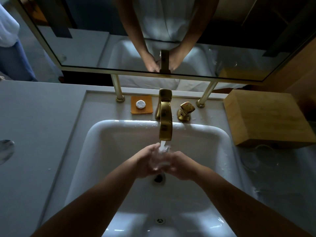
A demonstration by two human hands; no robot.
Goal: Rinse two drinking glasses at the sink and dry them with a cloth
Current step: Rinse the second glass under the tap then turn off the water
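while water runs from the gold faucet (165, 117), both hands meet just under its spout, over the white sink (109, 134) basin. left hand (145, 161) sits left of the stream, right hand (179, 165) right of it, fingers of each curled inward around a clear drinking glass (159, 159) held between them. glass is hard to make out, mostly glints and splashing water; stream lands on or in it, cannot tell which. drain (159, 178) lies just nearer the camera than the hands, partly hidden by them.

behind the faucet base, to its left on the surface (34, 117): an orange soap dish (141, 104) with a small round white soap (140, 104) on it. to the faucet's right, a gold handle (185, 111). farther right, a wooden box (266, 120) on the surface. beyond the faucet, a gold-framed mirror (85, 48) reflects the arms and hands. droplets on the sink rim beside the spout.
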